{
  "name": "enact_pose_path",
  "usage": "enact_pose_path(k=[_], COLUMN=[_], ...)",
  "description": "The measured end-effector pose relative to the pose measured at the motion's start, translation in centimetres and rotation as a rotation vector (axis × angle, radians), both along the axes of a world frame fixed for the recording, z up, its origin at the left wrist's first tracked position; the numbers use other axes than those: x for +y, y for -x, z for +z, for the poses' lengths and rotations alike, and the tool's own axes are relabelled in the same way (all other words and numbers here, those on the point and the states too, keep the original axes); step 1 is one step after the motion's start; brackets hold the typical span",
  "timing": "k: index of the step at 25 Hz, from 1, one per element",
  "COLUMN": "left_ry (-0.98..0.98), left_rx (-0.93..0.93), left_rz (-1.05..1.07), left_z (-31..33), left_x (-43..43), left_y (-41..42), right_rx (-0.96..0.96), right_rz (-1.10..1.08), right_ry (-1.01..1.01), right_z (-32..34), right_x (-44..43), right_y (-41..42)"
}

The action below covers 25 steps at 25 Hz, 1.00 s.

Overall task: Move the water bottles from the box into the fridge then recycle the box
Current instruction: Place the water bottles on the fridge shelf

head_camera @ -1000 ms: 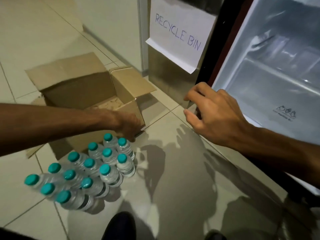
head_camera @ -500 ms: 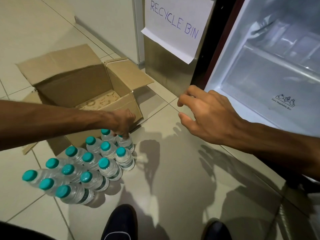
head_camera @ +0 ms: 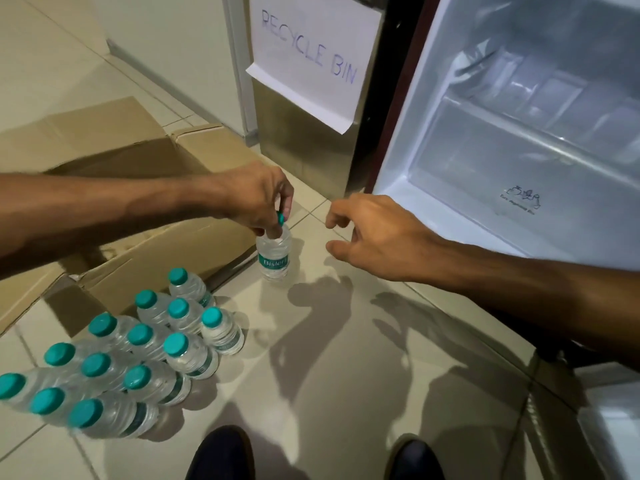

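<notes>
My left hand pinches the teal cap of one small clear water bottle, which hangs upright just above the floor tiles beside the box. Several more teal-capped bottles stand packed together on the floor at lower left. The brown cardboard box lies open behind them, partly hidden by my left forearm. My right hand hovers a little to the right of the held bottle, fingers loosely curled and holding nothing. The open fridge with white shelves fills the upper right.
A steel bin with a paper sign reading RECYCLE BIN stands between the wall and the fridge. My two dark shoes are at the bottom edge. Bare floor tiles stretch between the bottles and the fridge.
My left hand has taken one bottle by the cap from the group and carried it right, toward the fridge. My right hand has dropped lower and nearer to that bottle.
</notes>
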<state>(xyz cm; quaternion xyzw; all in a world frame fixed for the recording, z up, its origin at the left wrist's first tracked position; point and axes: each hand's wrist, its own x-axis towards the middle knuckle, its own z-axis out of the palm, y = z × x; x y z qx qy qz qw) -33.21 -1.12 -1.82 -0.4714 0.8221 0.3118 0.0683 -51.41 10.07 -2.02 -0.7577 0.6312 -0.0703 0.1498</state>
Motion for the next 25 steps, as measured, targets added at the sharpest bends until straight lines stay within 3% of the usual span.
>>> enact_pose_path(k=[6,13,22,25], left_ry=[0.066,0.22,0.187,0.261], left_rx=[0.214,0.357,0.495,0.649], left_rz=[-0.033,-0.098,-0.241,-0.274], left_z=[6.0,11.6,17.2,18.4], left_x=[-0.1,-0.4,-0.6,-0.8], left_y=[4.3,9.6,16.1,18.4], right_rx=[-0.239,-0.514,-0.512,-0.487], right_rz=[-0.084,-0.325,-0.414,-0.48], right_ry=[-0.118,0.135,0.23,0.313], right_z=[1.1,4.5,11.7,14.5], right_x=[-1.1,-2.4,-2.1,-1.0], right_y=[1.9,5.9,11.3,13.3])
